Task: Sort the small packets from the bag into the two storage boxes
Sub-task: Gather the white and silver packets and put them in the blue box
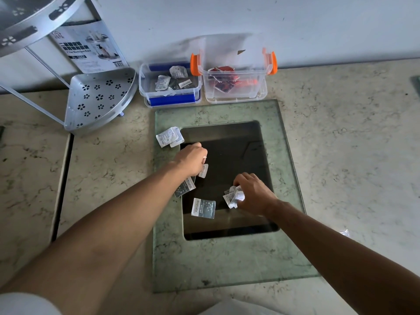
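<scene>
Two clear storage boxes stand against the wall. The blue-trimmed box (pixel 145 87) holds white and dark packets. The orange-latched box (pixel 263 87) holds red packets. My left hand (pixel 192 159) is closed over a small white packet (pixel 203 171) above the dark glass panel (pixel 238 155). My right hand (pixel 253 193) grips a bunch of crumpled white packets (pixel 234 196). Loose on the glass lie a dark starred packet (pixel 203 208), another dark packet (pixel 185 189) partly under my left wrist, and two white packets (pixel 170 136) at the panel's upper left.
A perforated metal corner rack (pixel 97 98) with its printed packaging card (pixel 91 48) stands at the left. The marble counter (pixel 341 144) spreads to the right. A bit of clear plastic (pixel 345 233) shows behind my right forearm.
</scene>
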Available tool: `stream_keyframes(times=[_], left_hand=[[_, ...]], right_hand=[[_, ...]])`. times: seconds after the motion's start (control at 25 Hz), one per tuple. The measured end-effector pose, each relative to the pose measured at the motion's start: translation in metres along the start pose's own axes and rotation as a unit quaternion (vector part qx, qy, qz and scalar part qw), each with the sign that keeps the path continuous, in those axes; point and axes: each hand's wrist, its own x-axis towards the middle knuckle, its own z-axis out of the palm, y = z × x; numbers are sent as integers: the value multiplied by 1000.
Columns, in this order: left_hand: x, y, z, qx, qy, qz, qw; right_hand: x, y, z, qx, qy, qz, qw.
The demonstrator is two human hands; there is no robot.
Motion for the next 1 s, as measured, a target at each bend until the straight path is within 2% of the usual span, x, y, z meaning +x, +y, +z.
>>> stream_keyframes(times=[0.16,0.24,0.32,0.4,0.52,0.72,0.84,0.92,1.0], left_hand=[[-1,0,-4,-66,29,-7,997],[-4,-5,-12,-138,54,-32,988],[-9,-13,-21,-229,81,-78,967],[-15,-21,-24,-362,128,-152,911],[-37,-31,-16,-575,154,-258,760],[-77,-48,6,-710,153,-345,595],[-93,-51,10,-741,157,-358,546],[-100,-52,11,-746,164,-345,546],[-105,-53,14,-730,172,-341,567]], right_hand=[[12,-13,-4,128,-6,24,992],[21,-25,-11,227,4,68,972],[30,-37,-14,255,-11,66,965],[33,-49,-9,211,-63,28,975],[30,-65,14,114,-117,-24,986],[20,-75,39,-18,-54,-64,996],[13,-78,43,-33,-19,-59,998],[10,-83,44,-37,-10,-61,997],[8,-87,48,-55,-3,-63,997]])
